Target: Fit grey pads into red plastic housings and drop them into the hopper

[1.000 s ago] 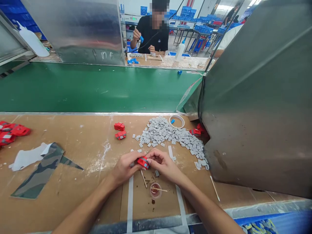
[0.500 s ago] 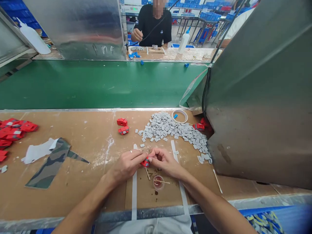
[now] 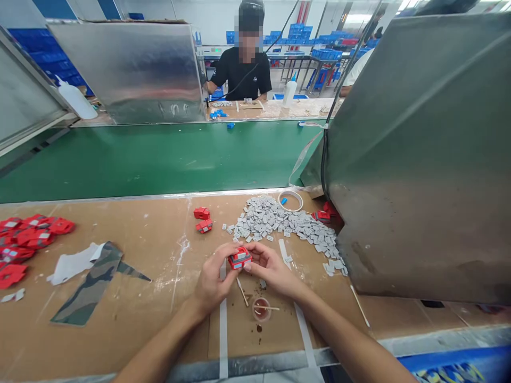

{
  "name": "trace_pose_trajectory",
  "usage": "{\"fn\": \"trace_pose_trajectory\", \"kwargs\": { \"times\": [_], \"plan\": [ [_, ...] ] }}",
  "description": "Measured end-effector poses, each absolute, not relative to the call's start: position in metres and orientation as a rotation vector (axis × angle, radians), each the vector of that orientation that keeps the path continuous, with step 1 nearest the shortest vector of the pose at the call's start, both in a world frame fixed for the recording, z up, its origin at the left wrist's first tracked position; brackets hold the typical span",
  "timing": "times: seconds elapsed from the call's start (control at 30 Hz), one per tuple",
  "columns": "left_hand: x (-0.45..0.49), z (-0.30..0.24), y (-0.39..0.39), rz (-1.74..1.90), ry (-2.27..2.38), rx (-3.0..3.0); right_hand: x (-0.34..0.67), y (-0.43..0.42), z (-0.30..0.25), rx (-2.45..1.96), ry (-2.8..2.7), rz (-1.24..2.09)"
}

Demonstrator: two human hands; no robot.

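Note:
A small red plastic part (image 3: 240, 258) with grey and white patches is held between my two hands over the bench. My left hand (image 3: 213, 276) grips it from the left, fingers behind and thumb in front. My right hand (image 3: 273, 270) closes on its right edge with thumb and fingertips. Below them, a small clear cup (image 3: 261, 318) holds reddish liquid, with a stick lying across it. A cotton swab (image 3: 242, 292) and a loose grey tile (image 3: 262, 284) lie close by. Beyond my hands spreads a heap of small grey tiles (image 3: 263, 221).
Two red parts (image 3: 203, 219) stand left of the heap; a tape roll (image 3: 301, 202) lies at its back. Red parts (image 3: 38, 234) pile at far left near camouflage cloth (image 3: 85, 290). Metal panels (image 3: 419, 159) flank a green belt (image 3: 159, 159); a person (image 3: 245, 74) sits beyond.
The view has tilted up. The red part has been turned and raised, now showing its patched face. A loose grey tile is now visible by the cup. The person opposite has moved an arm outward.

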State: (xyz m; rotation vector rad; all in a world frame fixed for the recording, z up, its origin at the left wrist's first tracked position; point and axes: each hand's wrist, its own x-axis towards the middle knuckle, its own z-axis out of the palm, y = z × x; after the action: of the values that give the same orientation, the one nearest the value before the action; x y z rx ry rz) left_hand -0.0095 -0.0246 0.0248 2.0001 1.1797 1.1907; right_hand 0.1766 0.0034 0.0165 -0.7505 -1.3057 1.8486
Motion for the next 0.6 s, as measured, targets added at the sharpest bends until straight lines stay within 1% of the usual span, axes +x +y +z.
{"fn": "trace_pose_trajectory", "kwargs": {
  "times": [0.13,0.27,0.5,0.6],
  "plan": [
    [-0.0085,0.0214,-0.0215,1.094,1.153,1.752,0.1776,0.0049,0.0121,-0.85,-1.329,1.746],
    [-0.0084,0.0206,-0.0187,1.074,1.194,1.534,0.1768,0.0038,0.0129,-0.938,-1.395,1.608],
    [-0.0076,0.0206,-0.0157,1.062,1.194,1.463,0.1744,0.0015,0.0127,-0.946,-1.491,1.511],
    [-0.0102,0.0202,-0.0143,1.054,1.162,1.51,0.1774,0.0003,0.0133,-0.975,-1.701,1.309]
  ]
}}
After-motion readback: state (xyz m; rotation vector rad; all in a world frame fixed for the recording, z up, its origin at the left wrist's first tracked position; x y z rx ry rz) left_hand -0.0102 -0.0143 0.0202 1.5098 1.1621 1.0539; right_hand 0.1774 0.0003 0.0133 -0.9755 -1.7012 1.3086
